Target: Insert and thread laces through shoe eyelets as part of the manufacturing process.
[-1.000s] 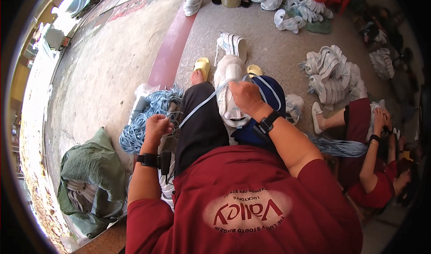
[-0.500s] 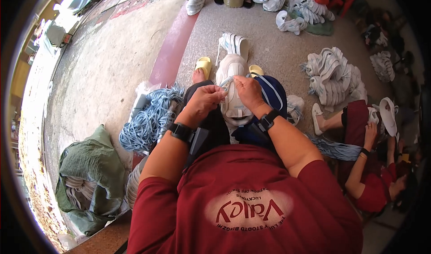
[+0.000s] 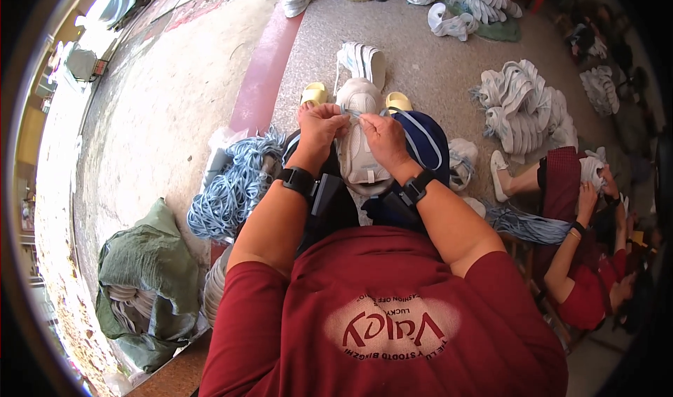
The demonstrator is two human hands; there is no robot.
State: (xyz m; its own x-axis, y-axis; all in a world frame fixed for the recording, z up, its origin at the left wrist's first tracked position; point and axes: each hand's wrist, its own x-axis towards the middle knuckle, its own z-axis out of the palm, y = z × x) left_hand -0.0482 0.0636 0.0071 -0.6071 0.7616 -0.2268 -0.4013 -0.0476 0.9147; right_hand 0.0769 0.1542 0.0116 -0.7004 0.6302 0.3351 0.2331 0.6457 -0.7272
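A pale off-white shoe upper lies over my lap, its toe end pointing away from me. Above its lacing area, a thin light-blue shoelace runs between my two hands. My left hand is closed in a pinch on the lace at the left side of the upper. Opposite it, my right hand pinches the lace close to the eyelet rows, with fingertips close to the left ones. The exact eyelets are hidden under my fingers.
A big tangle of light-blue laces lies on my left, near a green sack of pale uppers. Nested uppers stand ahead, beyond yellow slippers. More uppers are heaped at right, by a co-worker in red.
My left hand has moved up and slightly left along the upper, and my right hand has shifted slightly. The co-worker's hands and the upper they handle have also moved.
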